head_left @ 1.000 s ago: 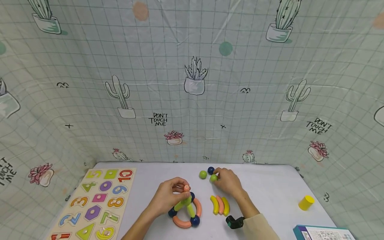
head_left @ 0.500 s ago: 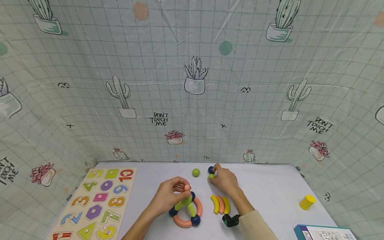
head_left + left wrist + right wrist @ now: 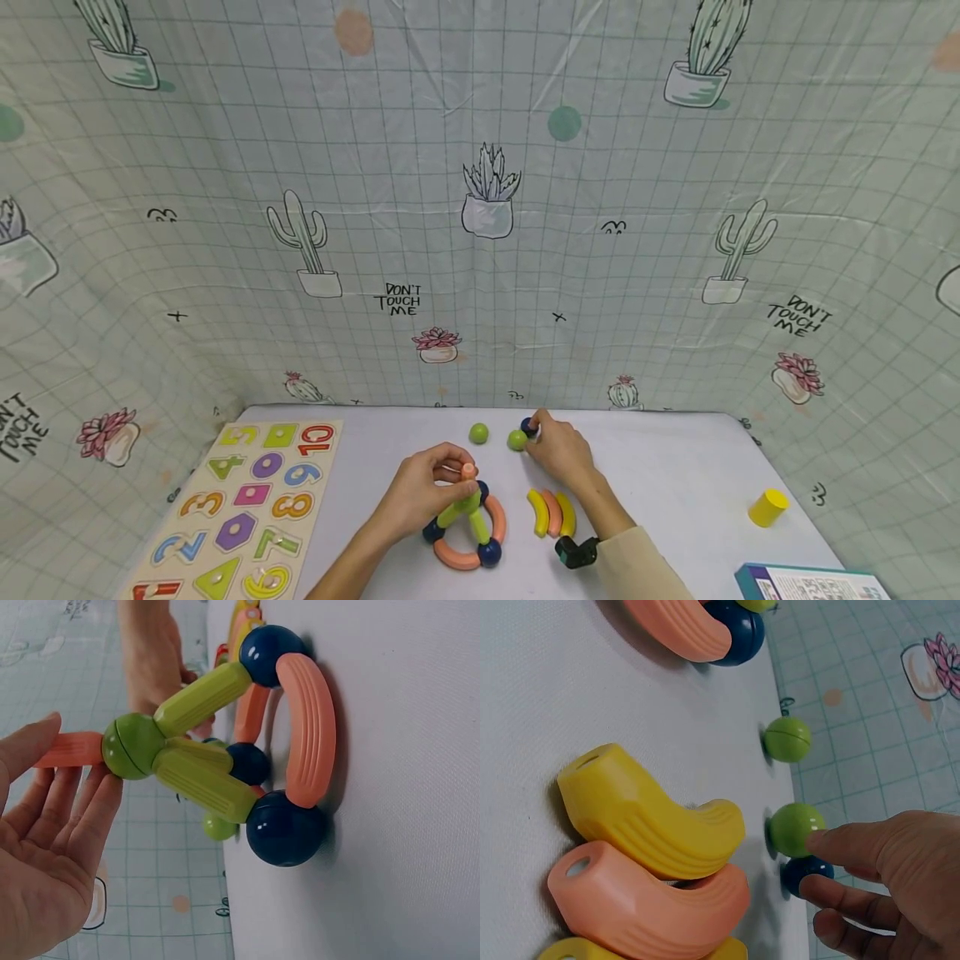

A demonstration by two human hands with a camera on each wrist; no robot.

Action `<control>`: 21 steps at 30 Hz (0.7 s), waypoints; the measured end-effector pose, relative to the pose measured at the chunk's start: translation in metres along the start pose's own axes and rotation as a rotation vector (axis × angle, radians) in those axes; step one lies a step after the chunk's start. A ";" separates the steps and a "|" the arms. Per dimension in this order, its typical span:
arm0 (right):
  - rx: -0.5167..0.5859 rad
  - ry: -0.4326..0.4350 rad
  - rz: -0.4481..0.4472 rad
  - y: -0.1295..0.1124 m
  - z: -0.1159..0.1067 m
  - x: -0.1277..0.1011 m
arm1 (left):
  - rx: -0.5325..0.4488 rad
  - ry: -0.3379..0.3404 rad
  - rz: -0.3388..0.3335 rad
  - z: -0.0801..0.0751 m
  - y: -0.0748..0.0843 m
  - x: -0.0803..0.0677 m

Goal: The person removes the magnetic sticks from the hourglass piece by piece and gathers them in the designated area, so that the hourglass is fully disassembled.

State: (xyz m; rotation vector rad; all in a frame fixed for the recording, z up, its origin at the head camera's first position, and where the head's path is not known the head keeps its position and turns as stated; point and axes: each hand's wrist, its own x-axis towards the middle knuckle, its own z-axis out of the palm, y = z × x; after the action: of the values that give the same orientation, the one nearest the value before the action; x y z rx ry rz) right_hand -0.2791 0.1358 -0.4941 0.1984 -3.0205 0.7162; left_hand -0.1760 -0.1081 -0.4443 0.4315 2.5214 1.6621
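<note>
Build (image 3: 467,521): your left hand (image 3: 423,492) pinches the orange rod (image 3: 467,471) on the green hub (image 3: 127,746); two green rods run down to navy balls on the orange ring, table centre. Looks part done.

Right hand (image 3: 558,450), at 1 o'clock from build: fingers loosely extended, tips touching green ball (image 3: 517,440) and navy ball (image 3: 804,876); nothing gripped yet.

Spare: 2nd green ball (image 3: 478,433) at 9 o'clock of the first, apart. Three curved pcs (image 3: 550,512), yellow/orange/yellow, side by side at 3 o'clock of build, unused.

Judged left: balls + curves not yet joined.

Other: number board (image 3: 247,508) far left; yellow cylinder (image 3: 767,507) far right.
</note>
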 end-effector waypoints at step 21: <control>0.053 -0.034 -0.005 0.001 -0.003 -0.006 | 0.085 -0.093 -0.032 -0.001 -0.008 -0.003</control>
State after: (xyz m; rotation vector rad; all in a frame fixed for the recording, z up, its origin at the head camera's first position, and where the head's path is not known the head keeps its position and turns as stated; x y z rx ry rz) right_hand -0.2732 0.1388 -0.4927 0.2224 -3.0341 0.8009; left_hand -0.1746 -0.1130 -0.4519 0.4617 2.5241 1.4922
